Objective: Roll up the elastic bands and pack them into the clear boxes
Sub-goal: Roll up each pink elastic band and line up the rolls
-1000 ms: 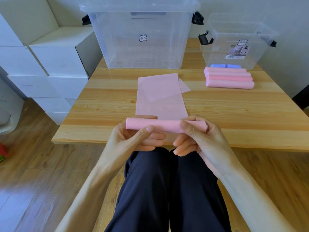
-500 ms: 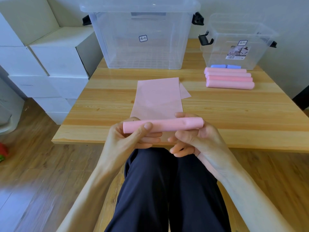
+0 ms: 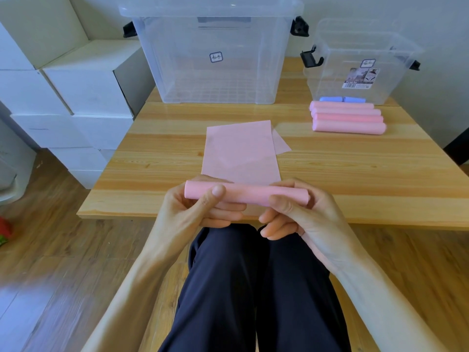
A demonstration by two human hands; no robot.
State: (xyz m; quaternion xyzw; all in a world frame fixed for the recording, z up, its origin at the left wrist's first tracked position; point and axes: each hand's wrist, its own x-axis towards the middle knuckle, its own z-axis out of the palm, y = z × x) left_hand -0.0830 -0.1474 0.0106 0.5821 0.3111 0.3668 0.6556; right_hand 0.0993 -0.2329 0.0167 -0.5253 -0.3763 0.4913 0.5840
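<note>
I see both hands holding a half-rolled pink band just above the near edge of the wooden table. My left hand pinches the roll's left end, thumb pressed on its near face and fingers curled under it; my right hand grips the right end the same way, thumb on the front, index finger wrapped over the top, the other fingers curled below. The unrolled tail of the band lies flat on the table, running away from the roll toward the large clear box, which stands at the table's far side. Right of that box sits a smaller clear box, and just in front of it lie four finished pink rolls side by side, touching, with two blue rolls behind them against the small box's wall. White cartons are stacked left of the table.
</note>
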